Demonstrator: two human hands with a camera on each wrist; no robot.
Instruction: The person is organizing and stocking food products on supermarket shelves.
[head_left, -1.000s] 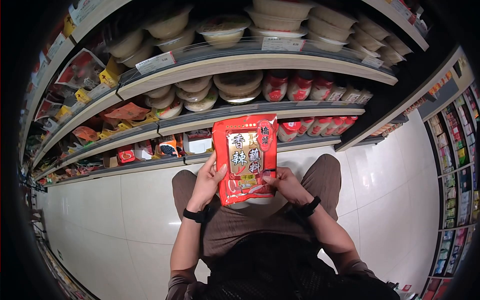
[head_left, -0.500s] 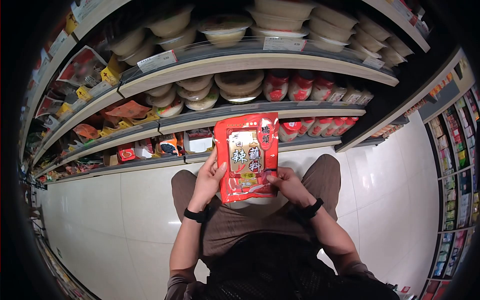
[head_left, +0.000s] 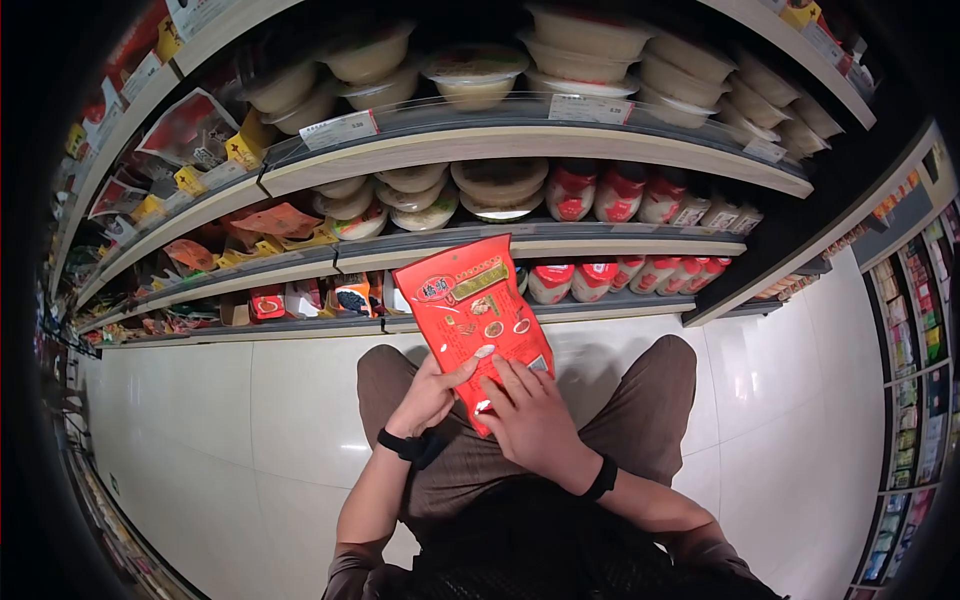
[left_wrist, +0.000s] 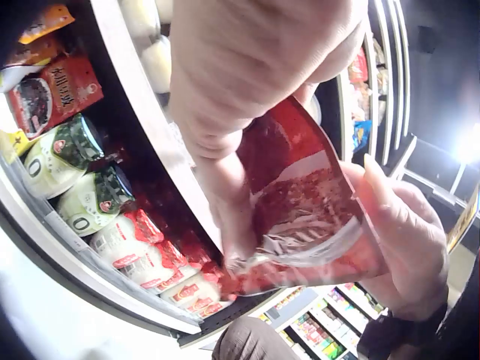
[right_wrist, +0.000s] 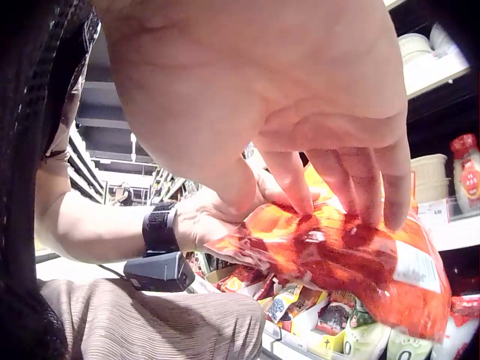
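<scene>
A red seasoning packet is held over the lap, tilted, with its printed back turned up in the head view. My left hand grips its lower left edge, thumb on the upper side and fingers underneath. The fingers of my right hand lie nearly straight across the lower part of the packet. In the right wrist view those fingertips press on the glossy wrapper, near a white label. The left wrist view shows the packet's underside, with a food picture, between the two hands.
Shelves in front carry stacked bowls, red-lidded jars and, to the left, bagged goods. Both knees are bent below the hands, above a pale tiled floor. Another stocked shelf stands at the right.
The packet has been turned over from its front to its back and tilted. My right hand has moved from its lower right edge onto its face; the left still holds the left side.
</scene>
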